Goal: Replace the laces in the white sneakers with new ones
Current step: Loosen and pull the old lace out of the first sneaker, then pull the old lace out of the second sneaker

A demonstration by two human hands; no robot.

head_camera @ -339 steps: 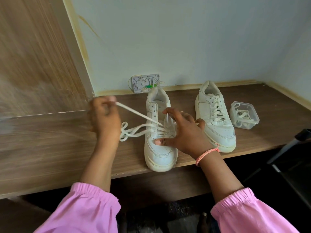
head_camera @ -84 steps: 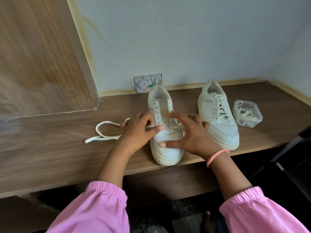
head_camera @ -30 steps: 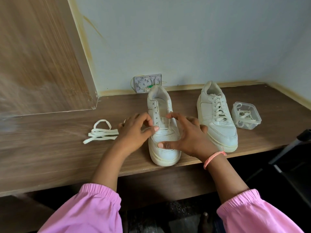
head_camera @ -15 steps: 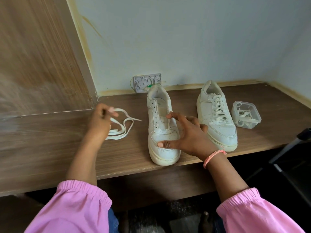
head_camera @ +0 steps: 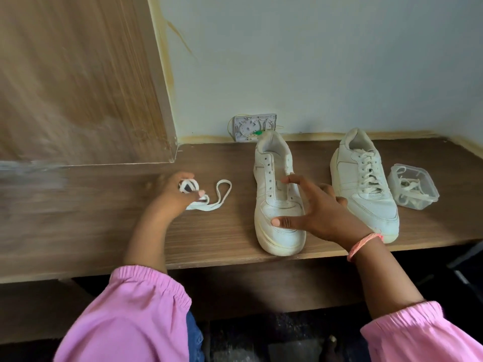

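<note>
Head view, after lace removal. The old lace [head_camera: 209, 197] is now fully out of the left sneaker [head_camera: 277, 194], whose eyelets stand bare; half a second ago it hung in loose loops from my raised left hand [head_camera: 175, 194], and I have since brought it down to the surface [head_camera: 227, 231], well left of the shoe. My left fingers [head_camera: 194, 197] are curled round a gathered bunch of it, one loop trailing free toward the shoe. My right hand [head_camera: 321, 210] stays on the shoe as before, fingers spread and straight, thumb on the toe box, gripping nothing. The right sneaker [head_camera: 366, 184] remains laced. The tub [head_camera: 413, 186] beside it holds more laces, which I judge to be the new ones. I judge that stripping of the first shoe is complete, with relacing next.
</note>
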